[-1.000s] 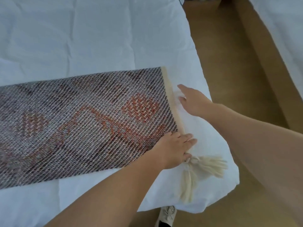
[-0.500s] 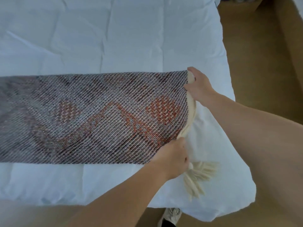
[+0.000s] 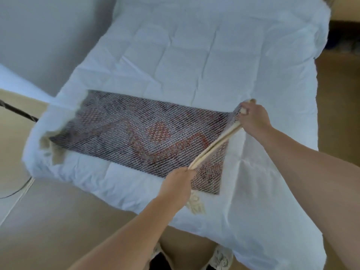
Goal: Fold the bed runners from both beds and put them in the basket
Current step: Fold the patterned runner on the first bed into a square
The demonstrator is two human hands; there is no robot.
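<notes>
Runner [image 3: 136, 133] across bed [image 3: 194, 45] foot end.

Your left hand [image 3: 178, 183] covers the near corner of the bed runner [image 3: 136, 131], and most of the tassel [image 3: 195, 205] under it. The runner's far left end is blurry, so you can't make out its fringe. The bed [image 3: 194, 51] is cut off at the top. Your shoes [image 3: 220, 258] are cut off at the bottom.

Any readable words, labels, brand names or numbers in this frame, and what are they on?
None. The bed runner carries only a woven red and grey pattern, no lettering. The white duvet is plain. The shoes at the bottom edge show a blurred print with no legible text. Neither the left hand nor the right hand bears any marking.
</notes>
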